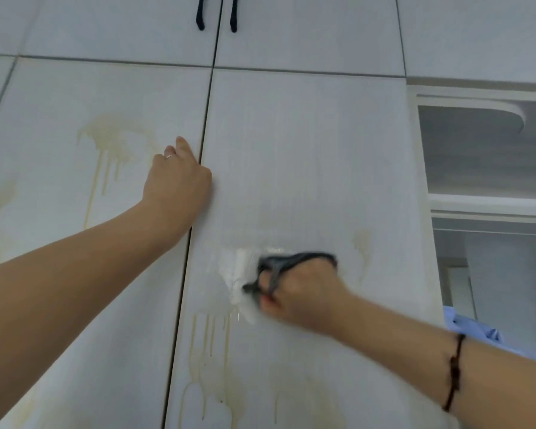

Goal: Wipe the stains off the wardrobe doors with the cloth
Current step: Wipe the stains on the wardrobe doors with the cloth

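Wardrobe doors, stained; one cloth in use.
Right hand (294, 292): fingers curled tight round dark cloth (297, 261), pressing it on right door (307, 150), lower middle, blurred. Wet smear (239, 274) just left of cloth. Left hand (177, 181): at the seam between the doors, on the inner edge of left door (59, 103); fingertips hidden, grip cannot be told. Yellow drip stains (112, 140): left door, upper middle; right door, below cloth and near its right edge. Two black handles (200, 13) above.
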Demonstrator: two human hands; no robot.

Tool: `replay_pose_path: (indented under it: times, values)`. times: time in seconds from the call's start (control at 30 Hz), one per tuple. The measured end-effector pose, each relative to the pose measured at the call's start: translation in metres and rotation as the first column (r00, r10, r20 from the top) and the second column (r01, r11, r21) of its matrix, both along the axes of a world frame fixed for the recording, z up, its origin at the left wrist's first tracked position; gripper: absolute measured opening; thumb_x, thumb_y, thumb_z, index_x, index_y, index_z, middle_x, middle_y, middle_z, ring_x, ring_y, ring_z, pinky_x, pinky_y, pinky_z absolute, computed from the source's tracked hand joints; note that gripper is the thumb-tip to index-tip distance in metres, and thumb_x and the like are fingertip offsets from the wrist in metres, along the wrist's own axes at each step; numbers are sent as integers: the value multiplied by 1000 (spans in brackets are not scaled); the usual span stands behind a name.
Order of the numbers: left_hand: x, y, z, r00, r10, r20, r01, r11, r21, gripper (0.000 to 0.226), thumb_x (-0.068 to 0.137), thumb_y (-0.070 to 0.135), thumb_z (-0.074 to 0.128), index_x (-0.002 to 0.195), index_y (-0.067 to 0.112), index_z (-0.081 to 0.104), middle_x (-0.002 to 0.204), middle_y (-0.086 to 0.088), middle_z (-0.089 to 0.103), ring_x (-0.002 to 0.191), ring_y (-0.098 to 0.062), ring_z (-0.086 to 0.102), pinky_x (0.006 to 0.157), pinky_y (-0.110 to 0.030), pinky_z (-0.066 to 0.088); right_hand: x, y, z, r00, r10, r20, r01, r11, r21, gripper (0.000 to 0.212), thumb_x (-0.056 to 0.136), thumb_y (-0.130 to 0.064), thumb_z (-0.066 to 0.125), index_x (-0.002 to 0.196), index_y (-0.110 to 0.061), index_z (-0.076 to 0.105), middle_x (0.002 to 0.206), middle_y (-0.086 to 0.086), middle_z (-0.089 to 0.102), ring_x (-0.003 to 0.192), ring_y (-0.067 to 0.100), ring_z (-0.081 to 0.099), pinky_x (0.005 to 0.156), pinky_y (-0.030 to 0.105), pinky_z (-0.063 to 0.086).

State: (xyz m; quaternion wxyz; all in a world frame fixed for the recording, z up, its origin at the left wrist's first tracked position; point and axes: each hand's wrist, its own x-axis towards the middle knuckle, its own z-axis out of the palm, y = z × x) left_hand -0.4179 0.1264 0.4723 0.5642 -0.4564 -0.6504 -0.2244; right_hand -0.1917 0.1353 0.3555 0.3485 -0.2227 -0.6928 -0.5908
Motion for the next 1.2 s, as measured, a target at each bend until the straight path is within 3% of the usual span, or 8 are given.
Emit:
replay_pose_path:
  times: [0.17, 0.27, 0.4, 0.5, 0.67, 0.77, 1.0, 1.2]
  values:
    - [2, -2, 1, 1000, -11, 25, 12, 1000, -29, 35, 90, -4, 43, 122, -6, 59, 146, -41, 30, 113, -38, 56, 86, -36, 46, 82, -26, 148, 741, -4, -672, 91, 991, 94, 42, 98, -45, 43, 69, -14, 45, 60, 2, 49, 61, 34, 56, 56, 34, 33]
    - [3, -2, 0, 999, -4, 43, 5, 1000, -24, 34, 90, -4, 44, 121, -6, 60, 147, -40, 30, 112, -38, 56, 86, -36, 46, 79, -21, 145, 603, 16, -798, 91, 992, 89, 45, 100, -46, 41, 72, -13, 50, 69, 9, 54, 67, 34, 56, 59, 34, 30]
    - [7, -4, -3, 995, -12, 101, 15, 999, -36, 36, 90, -2, 47, 124, -5, 59, 148, -38, 30, 109, -36, 57, 83, -35, 46, 25, -6, 11, 932, 56, -359, -39, 998, 56, 34, 92, -38, 57, 64, -19, 51, 51, 2, 48, 41, 25, 46, 41, 24, 27]
    - [9, -4, -5, 994, 24, 109, -19, 999, -49, 36, 89, 1, 50, 124, 0, 60, 149, -36, 29, 107, -32, 57, 80, -33, 45, 48, -4, -8, 999, -47, -15, 47, 998, 48, 37, 95, -39, 54, 63, -21, 49, 55, -3, 44, 42, 22, 41, 38, 24, 27]
    - [10, -2, -3, 993, 41, 110, -37, 998, -45, 38, 91, 3, 50, 128, 0, 57, 151, -35, 25, 111, -32, 56, 83, -32, 46, 120, -27, 128, 707, -14, -707, 86, 994, 66, 42, 96, -45, 52, 69, -13, 43, 57, 1, 48, 55, 32, 51, 53, 32, 26]
    - [11, -3, -4, 993, 34, 113, -31, 999, -24, 39, 91, 1, 50, 129, -3, 55, 151, -35, 24, 117, -35, 54, 87, -34, 48, 128, -29, 142, 515, 60, -855, -10, 998, 64, 40, 97, -45, 45, 73, -14, 48, 64, 7, 54, 66, 35, 55, 57, 35, 33]
    - [21, -8, 2, 990, 62, 124, -52, 996, -78, 37, 91, -2, 47, 127, -2, 58, 150, -38, 28, 115, -38, 57, 85, -35, 48, 71, -14, 8, 966, -44, -256, 69, 994, 88, 41, 88, -41, 62, 63, -23, 36, 55, -4, 27, 39, 22, 33, 35, 24, 30]
    - [25, -14, 6, 993, 50, 106, -39, 994, -101, 37, 89, -3, 45, 122, 0, 62, 147, -37, 35, 97, -27, 61, 74, -32, 44, 123, -24, 177, 684, -43, -728, 114, 992, 49, 44, 98, -48, 43, 73, -13, 47, 63, 6, 54, 61, 33, 55, 59, 34, 43]
